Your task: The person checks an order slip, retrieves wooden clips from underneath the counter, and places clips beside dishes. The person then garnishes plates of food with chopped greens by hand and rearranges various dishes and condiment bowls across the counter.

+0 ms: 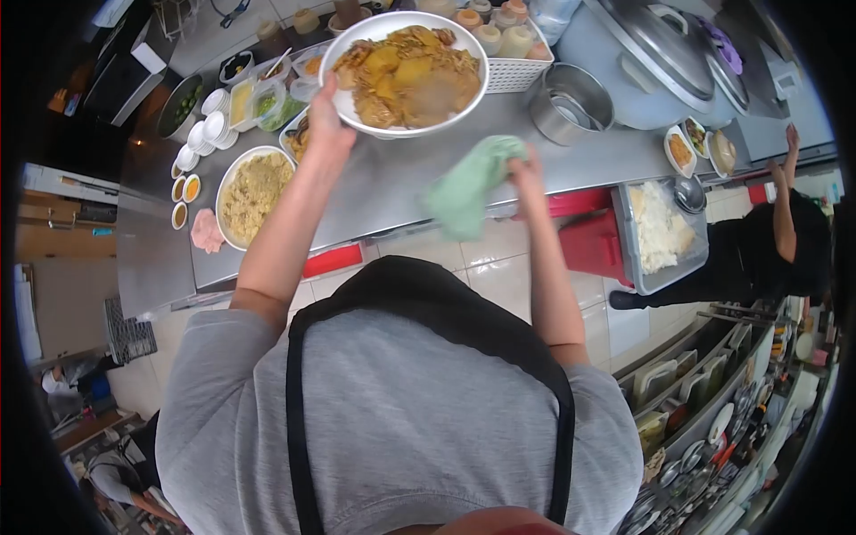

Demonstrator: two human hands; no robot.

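My left hand [330,123] grips the left rim of a big white bowl [486,85] filled with yellow-brown cooked food [406,76], held over the steel counter. A green cloth [473,185], slightly blurred, hangs from my right hand [526,169], whose fingers are closed on it above the counter's front edge. Beside my left forearm, a round dish of yellow grain [256,194] rests on the counter, with a pink cloth [207,232] at its left.
Small sauce cups [185,189] and stacked white cups stand left. A steel pot [571,102] and large lidded vessel [660,45] are at right. A tub of white rice [662,227] sits beyond the counter edge, near another person in black [749,245].
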